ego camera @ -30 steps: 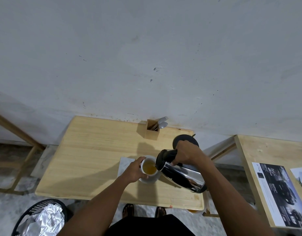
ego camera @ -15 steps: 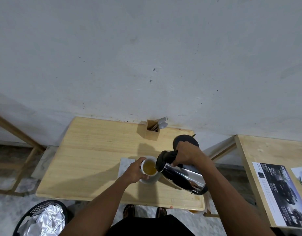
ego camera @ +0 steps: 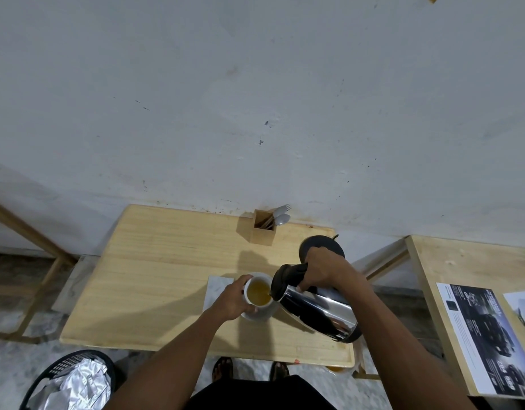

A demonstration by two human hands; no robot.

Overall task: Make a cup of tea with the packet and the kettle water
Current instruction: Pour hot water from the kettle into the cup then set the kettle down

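One white cup [ego camera: 257, 292], filled with amber tea, is gripped by the left hand [ego camera: 232, 300] at lower centre. It is touched by the spout of the tilted steel kettle [ego camera: 313, 308], grasped by the right hand [ego camera: 323, 269]. Spoons are held in a wooden box [ego camera: 263, 232] above.

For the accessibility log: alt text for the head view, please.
A right hand tilts a steel kettle over a white cup of amber tea, steadied by the left hand, on a wooden table. A cutlery holder stands by the wall.
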